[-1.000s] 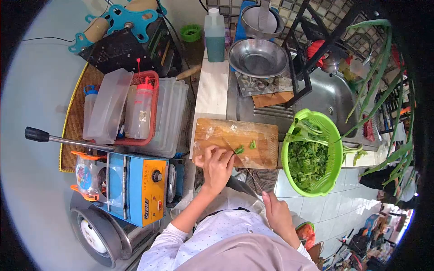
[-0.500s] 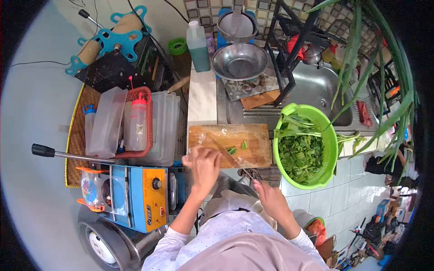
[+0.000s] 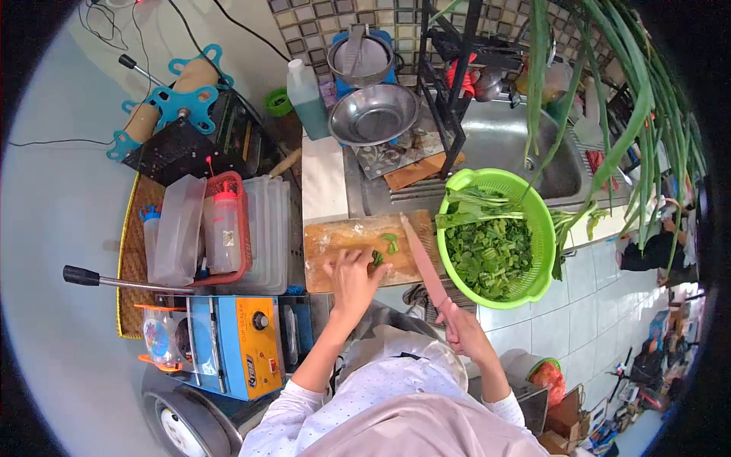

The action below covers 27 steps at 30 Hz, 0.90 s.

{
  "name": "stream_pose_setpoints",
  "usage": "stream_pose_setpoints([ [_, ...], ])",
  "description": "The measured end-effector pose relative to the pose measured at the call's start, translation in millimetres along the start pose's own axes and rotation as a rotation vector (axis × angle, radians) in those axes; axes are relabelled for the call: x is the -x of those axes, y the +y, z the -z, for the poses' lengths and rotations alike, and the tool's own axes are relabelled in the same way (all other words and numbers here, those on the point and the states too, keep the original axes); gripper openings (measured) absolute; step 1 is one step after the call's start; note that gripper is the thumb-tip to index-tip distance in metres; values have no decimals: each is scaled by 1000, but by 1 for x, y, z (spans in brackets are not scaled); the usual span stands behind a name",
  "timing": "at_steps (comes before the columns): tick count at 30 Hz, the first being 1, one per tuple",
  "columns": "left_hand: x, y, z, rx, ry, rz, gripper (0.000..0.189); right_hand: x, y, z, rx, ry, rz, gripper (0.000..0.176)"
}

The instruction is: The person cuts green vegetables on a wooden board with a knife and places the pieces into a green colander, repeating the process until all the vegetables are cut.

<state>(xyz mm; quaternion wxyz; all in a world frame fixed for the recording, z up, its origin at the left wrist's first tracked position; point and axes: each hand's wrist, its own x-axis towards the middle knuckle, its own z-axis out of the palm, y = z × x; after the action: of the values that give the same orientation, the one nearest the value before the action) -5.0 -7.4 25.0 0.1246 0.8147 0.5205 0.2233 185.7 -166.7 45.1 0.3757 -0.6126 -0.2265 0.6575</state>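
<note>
My left hand (image 3: pixel 352 277) rests on the near side of a wooden cutting board (image 3: pixel 335 236), fingertips closed on a small piece of green vegetable (image 3: pixel 377 258). A second green piece (image 3: pixel 392 243) lies just beyond it on the board. My right hand (image 3: pixel 461 326) grips the handle of a long knife (image 3: pixel 421 260). Its blade is raised and angled over the board's right end, tip toward the far edge. Right of the board stands a green colander (image 3: pixel 533 221) full of chopped greens (image 3: pixel 487 255).
Behind the board are a steel bowl (image 3: pixel 373 113), a green bottle (image 3: pixel 308 95) and a sink (image 3: pixel 525 156). Left of it sit stacked plastic boxes (image 3: pixel 266 228), a red basket (image 3: pixel 232 221) and a blue-orange sealer machine (image 3: pixel 232 343). Long plant leaves (image 3: pixel 632 114) hang at right.
The knife has swung from lying low across the board to raised over its right end. My left hand has shifted slightly right onto the green piece. The view has tilted.
</note>
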Motion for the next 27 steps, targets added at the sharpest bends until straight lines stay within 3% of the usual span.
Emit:
stream_pose_setpoints([
  [11, -30, -8, -13, 130, -171, 72, 42, -9, -3, 10, -155, -193, -109, 50],
  [14, -32, -12, -19, 173, -183, -16, 36, -11, -2, 11, -106, -249, -123, 51],
  [19, -23, -10, -21, 246, 3, -48, 22, -9, 1, 8, -75, -265, -122, 52],
  [27, -31, -11, -5, 302, 11, -22, 25, -5, -9, -5, -57, -266, -51, 53],
])
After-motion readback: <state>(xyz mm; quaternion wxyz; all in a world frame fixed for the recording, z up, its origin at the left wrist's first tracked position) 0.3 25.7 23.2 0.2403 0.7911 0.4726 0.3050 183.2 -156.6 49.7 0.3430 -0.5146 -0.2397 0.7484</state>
